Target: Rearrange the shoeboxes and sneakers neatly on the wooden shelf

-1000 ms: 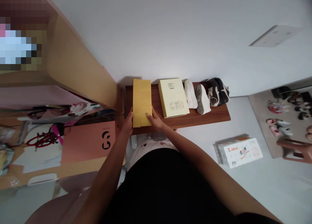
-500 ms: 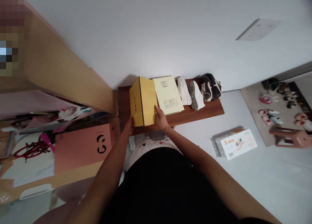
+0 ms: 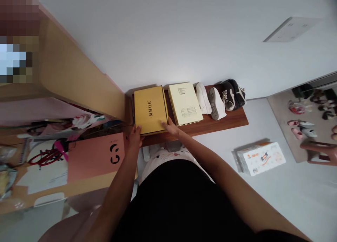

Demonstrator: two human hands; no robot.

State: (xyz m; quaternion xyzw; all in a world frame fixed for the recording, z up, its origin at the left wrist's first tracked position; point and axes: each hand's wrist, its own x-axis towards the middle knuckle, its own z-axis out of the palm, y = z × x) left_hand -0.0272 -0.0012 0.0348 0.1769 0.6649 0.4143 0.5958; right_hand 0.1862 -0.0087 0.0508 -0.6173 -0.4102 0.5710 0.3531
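Note:
A yellow shoebox (image 3: 147, 108) lettered MMOK sits at the left end of a dark wooden bench (image 3: 221, 121), its lettered face up. My left hand (image 3: 136, 136) grips the box's near left corner, thumb on top. At the near right corner my right hand (image 3: 171, 126) holds the box, with the thumb over its top edge. Just right of it lies a cream-coloured flat box (image 3: 185, 103) with printed labels. Further along the bench are white shoes (image 3: 203, 98) and black sneakers (image 3: 232, 94).
To the left, a desk (image 3: 86, 178) bears a pink box (image 3: 96, 157) and red cable (image 3: 46, 157). A wrapped tissue pack (image 3: 261, 158) lies on the floor at right. Beyond it are a pink stool (image 3: 319, 152) and several shoes on a mat. A wall rises behind the bench.
The yellow box has tipped over so that its lettered face, which was turned leftward, now faces up. Both hands have stayed on it. The view has shifted slightly.

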